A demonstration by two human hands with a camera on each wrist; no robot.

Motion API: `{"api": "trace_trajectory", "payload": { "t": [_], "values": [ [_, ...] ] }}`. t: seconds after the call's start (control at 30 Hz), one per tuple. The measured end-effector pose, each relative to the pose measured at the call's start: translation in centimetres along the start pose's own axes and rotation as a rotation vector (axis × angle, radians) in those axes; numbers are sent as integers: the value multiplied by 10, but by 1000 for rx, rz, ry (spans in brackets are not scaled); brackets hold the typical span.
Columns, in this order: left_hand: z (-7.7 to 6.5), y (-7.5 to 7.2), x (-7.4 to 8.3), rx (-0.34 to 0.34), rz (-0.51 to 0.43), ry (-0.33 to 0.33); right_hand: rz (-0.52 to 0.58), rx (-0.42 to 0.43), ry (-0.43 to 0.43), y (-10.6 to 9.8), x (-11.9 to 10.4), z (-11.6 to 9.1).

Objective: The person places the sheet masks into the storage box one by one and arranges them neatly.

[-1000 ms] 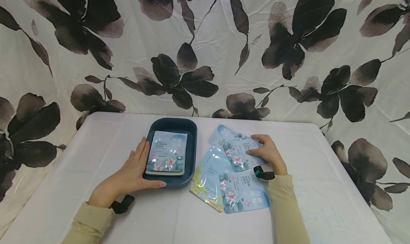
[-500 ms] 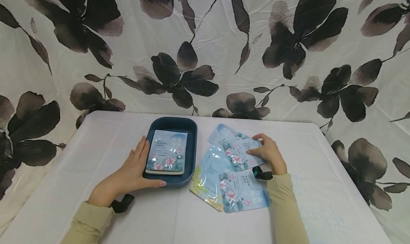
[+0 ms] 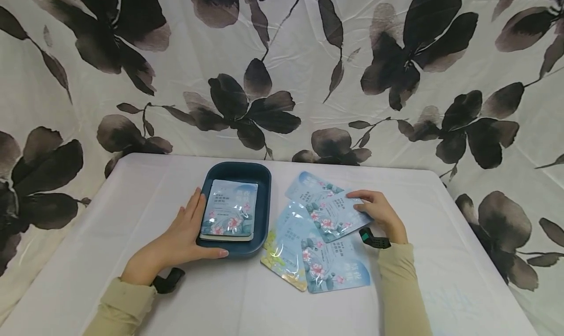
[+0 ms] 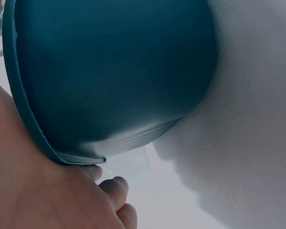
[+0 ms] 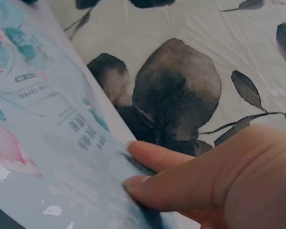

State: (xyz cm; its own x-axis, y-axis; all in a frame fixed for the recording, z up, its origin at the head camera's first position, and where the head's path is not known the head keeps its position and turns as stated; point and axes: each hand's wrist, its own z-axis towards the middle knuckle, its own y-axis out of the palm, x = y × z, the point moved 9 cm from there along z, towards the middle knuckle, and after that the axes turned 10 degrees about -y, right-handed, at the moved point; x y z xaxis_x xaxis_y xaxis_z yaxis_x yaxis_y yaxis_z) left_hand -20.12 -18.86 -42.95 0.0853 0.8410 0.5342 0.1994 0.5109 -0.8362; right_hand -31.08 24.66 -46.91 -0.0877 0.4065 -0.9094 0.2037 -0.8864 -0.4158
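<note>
In the head view, my right hand [image 3: 382, 214] pinches the right edge of a light blue face mask packet [image 3: 330, 217] with pink flowers, between thumb and fingers. The right wrist view shows the thumb on the printed face of this packet [image 5: 57, 138]. Under and around it lie similar packets: one behind [image 3: 306, 185], one in front [image 3: 341, 270], and one with a yellow-green end [image 3: 286, 257]. My left hand [image 3: 174, 240] rests against a dark blue tray [image 3: 264, 199], fingers straight along its left side, thumb by the front rim. Inside the tray lies a small stack of packets [image 3: 233, 206].
A white-covered table [image 3: 246, 297] bears everything. Behind it hangs a white cloth [image 3: 308, 81] with dark flowers. Each wrist wears a black strap device, on the left wrist [image 3: 168, 280] and on the right wrist [image 3: 374, 239].
My right hand has moved slightly right and toward me, drawing the pinched packet the same way over the others. The left hand and tray have stayed in place.
</note>
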Motion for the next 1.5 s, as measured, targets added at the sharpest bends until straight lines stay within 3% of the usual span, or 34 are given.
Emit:
{"api": "trace_trajectory", "payload": {
  "t": [0.17, 0.4, 0.67, 1.0, 1.5],
  "values": [
    [0, -1, 1, 2, -3, 5, 85, 2, -48, 1, -1, 3],
    [2, 0, 0, -2, -3, 4, 309, 117, 58, 1, 14, 5],
    [2, -1, 1, 2, -6, 9, 478, 189, 37, 6, 13, 5],
    [2, 2, -1, -5, -4, 2, 486, 140, 40, 18, 10, 11],
    [2, 1, -2, -2, 3, 8, 507, 92, -139, 21, -14, 13]
  ]
}}
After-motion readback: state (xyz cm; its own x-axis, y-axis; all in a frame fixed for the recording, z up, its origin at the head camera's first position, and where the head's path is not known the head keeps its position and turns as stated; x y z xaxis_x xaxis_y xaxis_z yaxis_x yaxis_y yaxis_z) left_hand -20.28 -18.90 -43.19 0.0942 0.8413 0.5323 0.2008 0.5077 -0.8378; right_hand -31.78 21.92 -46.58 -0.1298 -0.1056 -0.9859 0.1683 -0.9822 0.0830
